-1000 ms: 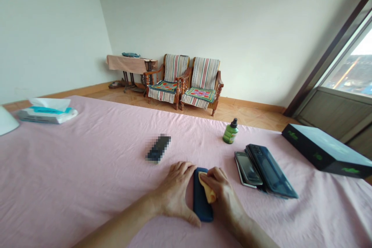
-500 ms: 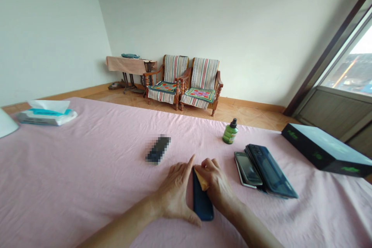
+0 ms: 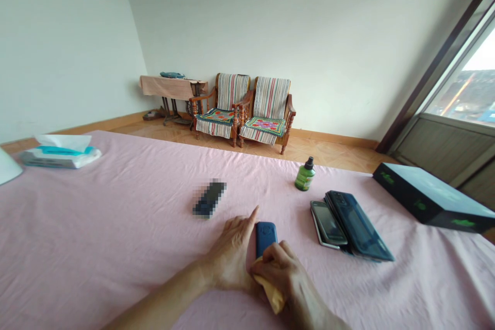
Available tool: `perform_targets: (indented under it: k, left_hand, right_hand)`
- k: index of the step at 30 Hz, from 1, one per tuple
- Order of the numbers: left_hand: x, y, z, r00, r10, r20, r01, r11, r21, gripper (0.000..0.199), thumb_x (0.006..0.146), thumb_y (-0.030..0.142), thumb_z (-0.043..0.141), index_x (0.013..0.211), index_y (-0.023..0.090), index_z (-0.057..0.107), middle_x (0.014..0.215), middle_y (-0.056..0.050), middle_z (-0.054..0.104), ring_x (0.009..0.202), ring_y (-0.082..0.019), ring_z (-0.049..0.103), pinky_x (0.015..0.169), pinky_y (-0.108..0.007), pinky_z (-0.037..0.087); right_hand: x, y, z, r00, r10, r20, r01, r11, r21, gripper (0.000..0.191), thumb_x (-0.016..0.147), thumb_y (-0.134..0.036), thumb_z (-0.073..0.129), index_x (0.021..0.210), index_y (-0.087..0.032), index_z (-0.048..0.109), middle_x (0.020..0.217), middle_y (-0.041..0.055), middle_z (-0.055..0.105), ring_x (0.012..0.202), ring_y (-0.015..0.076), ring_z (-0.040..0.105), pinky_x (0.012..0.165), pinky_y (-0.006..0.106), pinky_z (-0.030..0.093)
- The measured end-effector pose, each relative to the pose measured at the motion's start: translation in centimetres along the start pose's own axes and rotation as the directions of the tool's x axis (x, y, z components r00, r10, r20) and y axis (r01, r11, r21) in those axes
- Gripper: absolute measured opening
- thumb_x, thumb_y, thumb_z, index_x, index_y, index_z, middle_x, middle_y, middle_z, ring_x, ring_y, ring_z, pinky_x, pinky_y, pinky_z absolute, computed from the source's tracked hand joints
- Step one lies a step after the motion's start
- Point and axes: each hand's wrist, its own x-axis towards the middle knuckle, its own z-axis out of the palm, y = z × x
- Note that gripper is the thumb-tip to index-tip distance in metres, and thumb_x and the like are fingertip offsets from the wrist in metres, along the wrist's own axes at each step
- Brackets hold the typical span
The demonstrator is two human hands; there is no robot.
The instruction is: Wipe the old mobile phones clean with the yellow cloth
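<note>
On the pink sheet (image 3: pixel 135 206), well in from its far edge, my right hand (image 3: pixel 276 270) has slid down the blue phone (image 3: pixel 266 235), exposing its top; fingers clenched on yellow cloth (image 3: pixel 274 298). Left hand (image 3: pixel 230 258) open along phone's left side, thumb hidden. Stacked phones (image 3: pixel 353 224) apart, right.
</note>
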Motion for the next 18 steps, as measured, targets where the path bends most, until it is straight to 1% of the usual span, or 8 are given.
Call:
perform_targets:
  k: [3, 5, 6, 8, 9, 11, 14, 18]
  left_hand:
    - [0.0, 0.1, -0.1, 1.000, -0.017, 0.019, 0.017, 1.000, 0.024, 0.141, 0.042, 0.043, 0.084, 0.148, 0.022, -0.007, 0.131, -0.016, 0.046, 0.116, -0.038, 0.045, 0.101, -0.054, 0.030]
    - [0.0, 0.2, -0.2, 0.999, -0.041, 0.034, 0.040, 0.999, 0.017, 0.142, 0.041, 0.047, 0.085, 0.148, 0.023, -0.006, 0.133, -0.016, 0.045, 0.117, -0.039, 0.044, 0.101, -0.055, 0.029]
    - [0.0, 0.2, -0.2, 0.998, -0.053, 0.037, 0.053, 0.999, 0.013, 0.144, 0.040, 0.050, 0.085, 0.148, 0.023, -0.006, 0.134, -0.016, 0.044, 0.118, -0.040, 0.043, 0.101, -0.055, 0.028]
    - [0.0, 0.2, -0.2, 0.997, -0.068, 0.028, 0.068, 0.998, 0.004, 0.149, 0.039, 0.052, 0.087, 0.148, 0.022, -0.010, 0.135, -0.018, 0.043, 0.118, -0.041, 0.043, 0.101, -0.057, 0.027]
    - [-0.1, 0.2, -0.2, 0.998, -0.067, 0.018, 0.067, 0.998, 0.001, 0.152, 0.038, 0.052, 0.088, 0.147, 0.022, -0.014, 0.135, -0.018, 0.043, 0.118, -0.041, 0.043, 0.101, -0.057, 0.027]
    - [-0.1, 0.3, -0.2, 0.998, -0.059, -0.003, 0.059, 0.998, -0.006, 0.156, 0.038, 0.051, 0.089, 0.145, 0.023, -0.021, 0.134, -0.018, 0.043, 0.118, -0.040, 0.044, 0.100, -0.057, 0.028]
    - [-0.1, 0.3, 0.0, 0.998, -0.052, -0.019, 0.052, 0.999, -0.016, 0.158, 0.039, 0.048, 0.090, 0.143, 0.025, -0.027, 0.132, -0.015, 0.044, 0.116, -0.039, 0.045, 0.099, -0.055, 0.030]
    - [0.0, 0.4, -0.1, 0.998, -0.060, -0.018, 0.060, 0.998, -0.037, 0.156, 0.039, 0.048, 0.089, 0.144, 0.025, -0.023, 0.135, -0.015, 0.043, 0.118, -0.040, 0.044, 0.099, -0.056, 0.030]
  right_hand:
    - [-0.1, 0.1, -0.2, 1.000, 0.011, -0.012, -0.009, 0.992, 0.125, 0.022, 0.077, -0.006, 0.060, 0.079, -0.024, 0.072, 0.080, 0.0040, 0.058, 0.077, 0.0178, 0.055, 0.063, 0.026, 0.045]
    - [0.3, 0.9, -0.3, 0.995, 0.081, -0.064, -0.069, 0.985, 0.161, 0.024, 0.075, -0.005, 0.060, 0.080, -0.023, 0.073, 0.080, 0.0041, 0.057, 0.074, 0.0174, 0.056, 0.061, 0.025, 0.045]
    - [0.7, 1.4, -0.4, 0.984, 0.135, -0.114, -0.116, 0.981, 0.156, 0.026, 0.074, -0.003, 0.059, 0.082, -0.023, 0.074, 0.081, 0.0045, 0.057, 0.074, 0.0176, 0.056, 0.061, 0.026, 0.045]
    - [1.6, 2.5, -0.3, 0.947, 0.221, -0.231, -0.199, 0.973, 0.117, 0.036, 0.073, 0.003, 0.052, 0.088, -0.021, 0.074, 0.082, 0.0056, 0.057, 0.075, 0.0184, 0.056, 0.064, 0.027, 0.045]
    - [2.1, 3.0, -0.2, 0.937, 0.236, -0.258, -0.220, 0.971, 0.091, 0.040, 0.071, 0.005, 0.051, 0.092, -0.021, 0.074, 0.082, 0.0057, 0.057, 0.078, 0.0192, 0.056, 0.067, 0.028, 0.046]
    - [3.2, 3.6, 0.1, 0.930, 0.223, -0.294, -0.217, 0.975, 0.052, 0.044, 0.069, 0.008, 0.049, 0.093, -0.021, 0.073, 0.085, 0.0059, 0.057, 0.082, 0.0201, 0.055, 0.072, 0.030, 0.046]
    - [4.2, 3.5, 0.4, 0.953, 0.161, -0.256, -0.163, 0.987, 0.015, 0.037, 0.073, 0.006, 0.050, 0.087, -0.020, 0.072, 0.087, 0.0064, 0.056, 0.086, 0.0203, 0.052, 0.075, 0.030, 0.046]
    - [4.6, 2.9, 0.2, 0.984, 0.119, -0.135, -0.125, 0.991, -0.039, 0.028, 0.081, 0.000, 0.052, 0.087, -0.020, 0.070, 0.088, 0.0060, 0.056, 0.088, 0.0198, 0.050, 0.076, 0.029, 0.046]
